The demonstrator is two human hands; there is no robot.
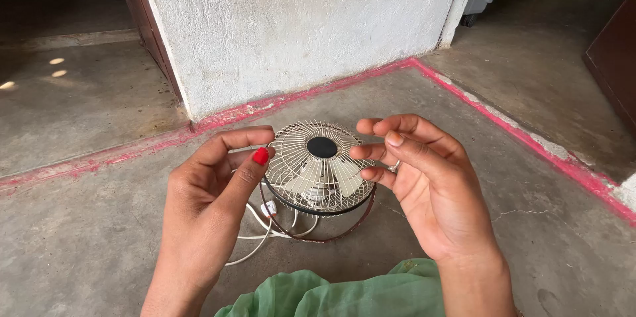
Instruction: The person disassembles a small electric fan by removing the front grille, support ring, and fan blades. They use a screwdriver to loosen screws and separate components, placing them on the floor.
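Note:
A small round table fan [317,168] lies face up on the concrete floor, with a pale wire grille, a black centre cap [322,147] and whitish blades under the mesh. My left hand [211,201] curls at the grille's left rim, thumb and forefinger pinched close to the wire. At the right rim, the fingertips of my right hand [424,181] rest on or just above the grille, and a ring shows on one finger. Whether either hand grips the mesh I cannot tell. A white power cord [260,237] trails out from under the fan toward me.
A rough white wall [298,19] stands just behind the fan, with a red painted strip [510,121] along the floor edge. A doorway opens at the left, a dark wooden door at the far right. Green cloth [331,294] covers my lap at the bottom.

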